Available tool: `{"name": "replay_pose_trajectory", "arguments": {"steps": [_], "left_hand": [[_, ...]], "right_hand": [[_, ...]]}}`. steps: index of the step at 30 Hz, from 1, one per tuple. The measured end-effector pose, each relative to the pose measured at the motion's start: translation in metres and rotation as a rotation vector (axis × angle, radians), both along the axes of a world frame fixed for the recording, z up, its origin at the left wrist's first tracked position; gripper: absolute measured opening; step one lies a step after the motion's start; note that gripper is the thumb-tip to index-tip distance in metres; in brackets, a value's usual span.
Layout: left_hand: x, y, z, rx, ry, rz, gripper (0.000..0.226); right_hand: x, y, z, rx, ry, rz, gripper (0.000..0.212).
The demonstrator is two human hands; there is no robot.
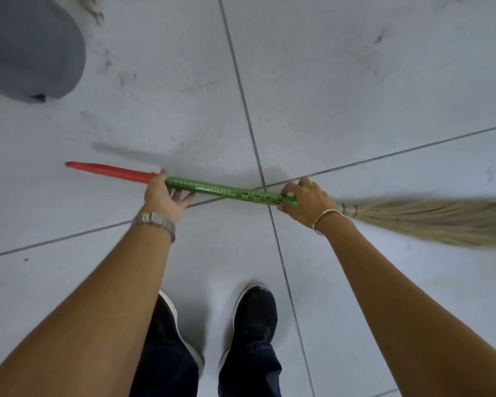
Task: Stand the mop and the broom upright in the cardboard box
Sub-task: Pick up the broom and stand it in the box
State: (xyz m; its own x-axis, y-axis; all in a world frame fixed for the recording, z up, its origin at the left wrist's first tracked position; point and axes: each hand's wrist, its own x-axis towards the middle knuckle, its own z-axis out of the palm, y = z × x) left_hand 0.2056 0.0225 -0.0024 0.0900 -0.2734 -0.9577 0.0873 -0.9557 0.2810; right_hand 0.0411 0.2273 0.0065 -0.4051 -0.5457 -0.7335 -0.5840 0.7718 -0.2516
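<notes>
The broom [226, 191] lies level just above the tiled floor, running left to right. Its handle is green in the middle with a red tip at the left, and its straw bristles fan out at the right edge. My left hand [163, 196] holds the handle where red meets green, fingers loosely curled under it. My right hand [307, 203] grips the green handle close to the bristles. Neither the mop nor the cardboard box is in view.
A grey rounded object [32, 47] fills the upper left corner. My two dark shoes [255, 316] stand on the pale floor tiles [355, 81] below the broom. Scuff marks and small debris dot the tiles.
</notes>
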Motion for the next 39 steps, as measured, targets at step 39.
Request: {"name": "replay_pose_trajectory", "arguments": {"steps": [39], "left_hand": [[0.000, -0.136, 0.930, -1.704, 0.580, -0.525, 0.025]], "right_hand": [[0.071, -0.213, 0.746, -1.036, -0.506, -0.359, 0.025]]}}
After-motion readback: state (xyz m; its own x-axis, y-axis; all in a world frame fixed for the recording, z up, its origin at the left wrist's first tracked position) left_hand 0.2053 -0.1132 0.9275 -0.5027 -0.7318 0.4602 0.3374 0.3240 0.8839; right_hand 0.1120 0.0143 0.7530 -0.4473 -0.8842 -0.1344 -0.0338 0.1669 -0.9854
